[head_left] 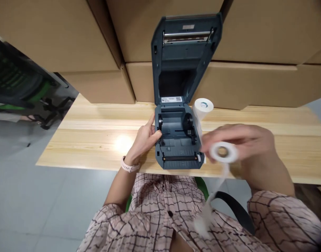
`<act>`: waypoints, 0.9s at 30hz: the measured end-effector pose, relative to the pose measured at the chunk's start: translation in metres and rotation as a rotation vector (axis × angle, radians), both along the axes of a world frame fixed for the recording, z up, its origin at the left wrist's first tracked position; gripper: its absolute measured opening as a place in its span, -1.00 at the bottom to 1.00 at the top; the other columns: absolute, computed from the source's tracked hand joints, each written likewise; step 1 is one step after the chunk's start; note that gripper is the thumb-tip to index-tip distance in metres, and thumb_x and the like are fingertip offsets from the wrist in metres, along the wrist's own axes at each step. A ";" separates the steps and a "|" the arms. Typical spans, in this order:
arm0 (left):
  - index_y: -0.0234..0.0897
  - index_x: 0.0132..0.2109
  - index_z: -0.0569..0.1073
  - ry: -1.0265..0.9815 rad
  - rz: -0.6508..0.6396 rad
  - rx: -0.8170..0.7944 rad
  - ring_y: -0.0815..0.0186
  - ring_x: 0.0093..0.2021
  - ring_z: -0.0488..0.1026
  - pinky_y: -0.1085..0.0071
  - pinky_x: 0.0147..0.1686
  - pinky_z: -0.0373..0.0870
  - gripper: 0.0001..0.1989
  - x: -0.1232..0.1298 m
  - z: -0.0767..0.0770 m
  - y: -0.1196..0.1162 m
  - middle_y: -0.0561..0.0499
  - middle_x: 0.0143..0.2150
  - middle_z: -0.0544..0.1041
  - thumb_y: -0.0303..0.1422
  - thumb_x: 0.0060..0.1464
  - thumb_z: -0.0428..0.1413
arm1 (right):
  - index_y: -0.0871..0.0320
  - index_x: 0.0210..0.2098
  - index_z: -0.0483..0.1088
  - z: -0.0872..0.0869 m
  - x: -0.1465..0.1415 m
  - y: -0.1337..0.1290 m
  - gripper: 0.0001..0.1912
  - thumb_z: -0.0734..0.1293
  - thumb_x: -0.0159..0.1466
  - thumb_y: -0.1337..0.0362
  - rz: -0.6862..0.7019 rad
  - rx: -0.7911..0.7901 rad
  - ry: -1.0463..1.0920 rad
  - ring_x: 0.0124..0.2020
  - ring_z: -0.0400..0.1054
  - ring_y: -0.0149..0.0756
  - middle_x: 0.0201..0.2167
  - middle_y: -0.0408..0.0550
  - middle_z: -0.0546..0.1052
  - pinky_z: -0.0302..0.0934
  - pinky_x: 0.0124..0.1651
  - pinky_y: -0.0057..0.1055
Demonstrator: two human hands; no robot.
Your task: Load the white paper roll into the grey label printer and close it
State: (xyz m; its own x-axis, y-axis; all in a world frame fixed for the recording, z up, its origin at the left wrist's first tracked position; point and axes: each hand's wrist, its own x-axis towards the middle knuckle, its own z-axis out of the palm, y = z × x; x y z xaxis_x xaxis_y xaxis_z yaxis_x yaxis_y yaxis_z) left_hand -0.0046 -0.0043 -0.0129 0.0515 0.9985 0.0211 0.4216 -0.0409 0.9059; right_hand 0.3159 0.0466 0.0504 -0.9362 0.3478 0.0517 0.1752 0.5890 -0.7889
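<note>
A dark grey label printer [176, 143] lies on the wooden table with its lid [186, 59] raised, showing an unfilled roll bay and a black roller at the front. My left hand [147, 137] holds the printer's left edge, thumb over the rim. To the right of the printer, my right hand [239, 140] grips a small white roll [223, 152] whose loose strip hangs down, blurred, over my shirt. A larger white roll [203, 105] stands beside the printer's back right, with a white strip along the printer's right side.
Large cardboard boxes [165, 82] stand along the back of the wooden table [97, 140]. A black and green chair [21, 80] is on the floor at the left. A dark strap [235, 210] hangs below the table's front edge at the right.
</note>
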 end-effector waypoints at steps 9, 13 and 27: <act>-0.36 0.61 0.11 0.016 -0.024 0.015 0.36 -0.51 0.17 0.38 -0.41 0.11 -0.09 -0.001 0.002 -0.001 0.25 -0.54 0.27 -0.37 0.14 0.07 | 0.10 0.34 0.45 -0.017 -0.089 0.011 -0.46 0.09 0.59 0.02 -0.175 0.476 -0.250 -0.02 0.48 0.02 -0.04 0.18 0.62 0.40 0.03 -0.06; -0.39 0.62 0.09 0.025 -0.014 0.005 0.36 -0.50 0.18 0.37 -0.39 0.13 -0.07 0.000 0.002 -0.001 0.24 -0.53 0.29 -0.34 0.12 0.06 | 0.11 0.47 0.33 -0.023 -0.085 0.002 -0.43 0.10 0.60 0.03 -0.245 0.463 -0.239 0.05 0.48 0.06 0.03 0.20 0.63 0.42 0.09 0.00; -0.39 0.62 0.08 0.019 -0.022 0.014 0.34 -0.51 0.20 0.35 -0.42 0.12 -0.07 0.001 0.004 -0.001 0.24 -0.55 0.29 -0.37 0.12 0.08 | 0.07 0.23 0.54 -0.030 -0.060 -0.027 -0.47 0.10 0.61 -0.06 -0.270 0.330 -0.088 0.12 0.53 -0.02 0.15 0.11 0.66 0.41 0.21 0.02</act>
